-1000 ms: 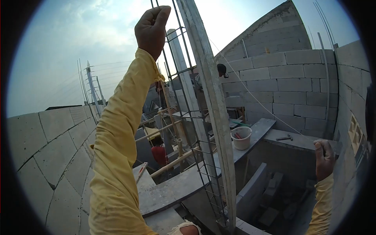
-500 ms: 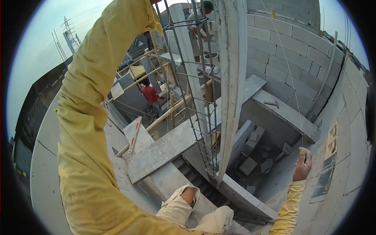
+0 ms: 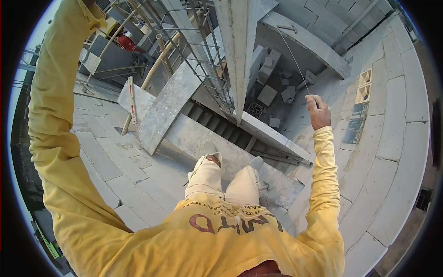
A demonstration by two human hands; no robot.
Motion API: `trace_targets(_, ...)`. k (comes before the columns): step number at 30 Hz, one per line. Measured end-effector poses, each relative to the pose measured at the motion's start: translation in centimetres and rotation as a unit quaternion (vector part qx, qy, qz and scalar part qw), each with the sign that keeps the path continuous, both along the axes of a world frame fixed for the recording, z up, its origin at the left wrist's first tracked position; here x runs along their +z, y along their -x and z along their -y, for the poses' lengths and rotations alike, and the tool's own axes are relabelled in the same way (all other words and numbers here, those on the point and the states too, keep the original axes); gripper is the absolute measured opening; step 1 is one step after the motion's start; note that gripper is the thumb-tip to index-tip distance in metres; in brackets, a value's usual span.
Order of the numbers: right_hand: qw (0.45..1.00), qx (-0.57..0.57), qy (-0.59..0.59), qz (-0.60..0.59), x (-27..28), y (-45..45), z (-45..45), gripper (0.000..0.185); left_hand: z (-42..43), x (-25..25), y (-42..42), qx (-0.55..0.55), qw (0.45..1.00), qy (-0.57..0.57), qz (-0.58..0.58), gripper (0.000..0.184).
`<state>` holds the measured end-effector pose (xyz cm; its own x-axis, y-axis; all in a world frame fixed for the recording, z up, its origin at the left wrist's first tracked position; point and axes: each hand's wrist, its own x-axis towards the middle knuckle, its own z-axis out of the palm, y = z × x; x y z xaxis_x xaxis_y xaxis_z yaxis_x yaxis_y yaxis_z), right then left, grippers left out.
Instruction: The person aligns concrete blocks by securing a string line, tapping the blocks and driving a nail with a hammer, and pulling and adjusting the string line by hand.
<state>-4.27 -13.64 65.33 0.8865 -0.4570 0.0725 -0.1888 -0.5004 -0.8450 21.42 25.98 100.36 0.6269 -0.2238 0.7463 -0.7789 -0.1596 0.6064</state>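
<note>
My right hand (image 3: 318, 111) is closed, thumb and fingers pinched on a thin string (image 3: 291, 51). The string runs taut up and away past the concrete post (image 3: 234, 51). My left arm in its yellow sleeve (image 3: 53, 124) reaches up along the left side. Only a sliver of my left hand (image 3: 88, 3) shows at the top edge; its fingers are out of frame, so I cannot tell what it holds. Nearest to that arm, a little to its right, is a rebar cage (image 3: 203, 57). My feet stand on a grey plank (image 3: 198, 136).
Below the plank a dark stairwell (image 3: 217, 124) drops away. A spirit level (image 3: 133, 100) lies on a board at left. A hammer (image 3: 287, 28) rests on a ledge. Loose blocks (image 3: 267, 94) lie on the floor below. A person in red (image 3: 127, 44) is lower down. Block walls (image 3: 383, 134) curve around.
My view has tilted down, bringing my shirt and feet into sight. In the picture my right hand is higher and further left, still on the string. My left arm sits further left.
</note>
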Motion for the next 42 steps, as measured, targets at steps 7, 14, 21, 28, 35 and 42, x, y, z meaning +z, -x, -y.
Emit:
trace_targets(7, 0.989, 0.106, 0.086, -0.063, -3.6, -1.4, -3.9, 0.026, -9.8, -8.0, 1.4, 0.075, 0.961, -0.110, -0.242, 0.033)
trace_targets(14, 0.994, 0.033, -0.050, -0.090, -6.7, 3.6, -6.7, 0.027, -16.1, -18.7, 5.9, 0.217, 0.893, 0.000, -0.394, 0.029)
trace_targets(21, 0.929, 0.148, -0.133, -0.312, -14.9, 14.9, -13.2, 0.027, -22.5, -32.7, 17.8, 0.280, 0.838, -0.197, -0.425, 0.028)
trace_targets(28, 0.878, 0.219, -0.260, -0.337, -18.7, 14.0, -23.4, 0.041, -15.4, -39.7, 32.5, 0.151, 0.734, -0.348, -0.564, 0.021)
trace_targets(35, 0.801, 0.177, -0.488, -0.298, -18.4, 9.1, -30.2, 0.084, -10.8, -40.6, 39.1, 0.026, 0.670, -0.352, -0.653, 0.021)
trace_targets(42, 0.652, 0.015, -0.735, -0.185, -15.7, 6.7, -29.7, 0.073, -12.4, -42.5, 41.0, -0.027, 0.535, -0.442, -0.720, 0.028)
